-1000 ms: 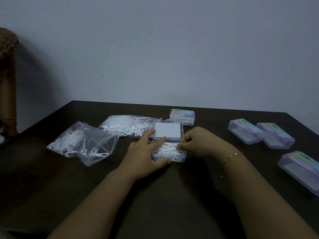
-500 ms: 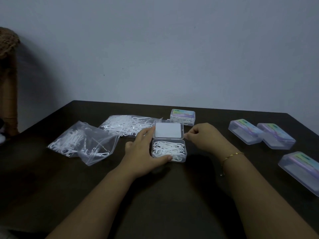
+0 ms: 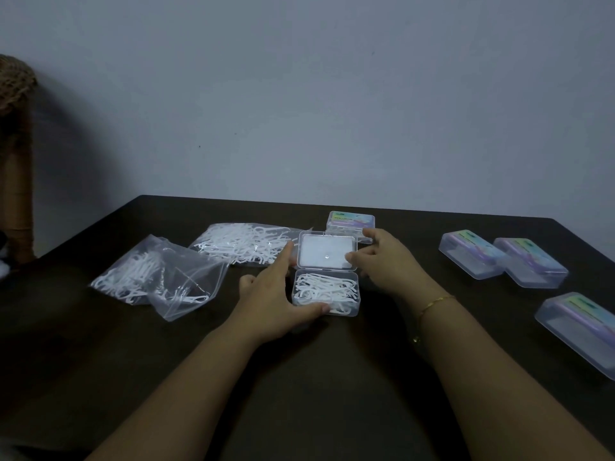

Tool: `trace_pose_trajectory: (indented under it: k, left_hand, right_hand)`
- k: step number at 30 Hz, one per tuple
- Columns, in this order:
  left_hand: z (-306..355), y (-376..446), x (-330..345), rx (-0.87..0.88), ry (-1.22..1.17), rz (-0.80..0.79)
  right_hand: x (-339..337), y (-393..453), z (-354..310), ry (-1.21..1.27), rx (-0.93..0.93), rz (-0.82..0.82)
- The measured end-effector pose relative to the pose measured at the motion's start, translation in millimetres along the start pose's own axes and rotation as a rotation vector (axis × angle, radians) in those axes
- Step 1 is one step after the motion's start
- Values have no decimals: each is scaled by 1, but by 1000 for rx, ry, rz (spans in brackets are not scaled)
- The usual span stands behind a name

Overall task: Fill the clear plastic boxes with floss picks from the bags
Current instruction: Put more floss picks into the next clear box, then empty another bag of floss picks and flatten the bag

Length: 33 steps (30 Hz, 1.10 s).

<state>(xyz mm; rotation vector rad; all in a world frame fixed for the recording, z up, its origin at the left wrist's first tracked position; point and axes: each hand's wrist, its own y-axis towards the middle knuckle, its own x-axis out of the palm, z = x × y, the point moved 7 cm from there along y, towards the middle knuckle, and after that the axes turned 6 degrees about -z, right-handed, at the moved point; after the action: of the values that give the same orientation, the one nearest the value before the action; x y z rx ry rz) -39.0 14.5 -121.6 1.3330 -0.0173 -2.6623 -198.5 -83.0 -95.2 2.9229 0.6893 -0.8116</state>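
The open box (image 3: 326, 294) sits at the middle of the dark table (image 3: 332, 377), its base heaped with white floss picks (image 3: 324, 289) and its hinged lid (image 3: 327, 251) lying flat just behind it. The left hand (image 3: 276, 301) cups the box's left wall, thumb along the near edge, index finger stretched up to the lid's left rim; the right hand (image 3: 382, 261) comes to the lid from the right with fingers loosely spread and gripping nothing, their tips at or just beside the lid's edge. The likely next step is folding the lid over, and the risk lies there: the picks rise to the rim, so a stray handle could catch in the seam and stop the snap, or the light box could skid on the smooth tabletop if the left hand slackens. Left of the box lie two floppy, crinkled clear bags (image 3: 159, 277), both holding thin hooked picks. Behind the lid stands one closed box with a colourful label (image 3: 349, 222); well to the right of the open box rest three more closed boxes (image 3: 499, 257), rigid, round-cornered and translucent.
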Motion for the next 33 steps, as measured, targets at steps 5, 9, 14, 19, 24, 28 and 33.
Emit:
trace_pose_trajectory:
  k: [5, 9, 14, 19, 24, 28, 33]
  left_hand:
    - [5, -2, 1, 22, 28, -32]
    - [6, -2, 2, 28, 36, -47]
    - [5, -2, 3, 14, 31, -56]
    - [4, -1, 1, -21, 158, -37]
    - [2, 1, -1, -23, 224, 13]
    - [1, 2, 0, -17, 245, 20]
    - [-1, 4, 2, -33, 280, -6]
  right_hand:
    - [-2, 0, 9, -13, 78, -11]
    - [-4, 2, 14, -6, 104, 1]
    - [-19, 4, 21, 4, 154, 46]
    - [-42, 6, 34, -32, 206, 138]
    - [-62, 3, 43, -44, 224, 267]
    - [-80, 1, 50, -101, 234, 361]
    - [-88, 3, 58, -185, 311, 342]
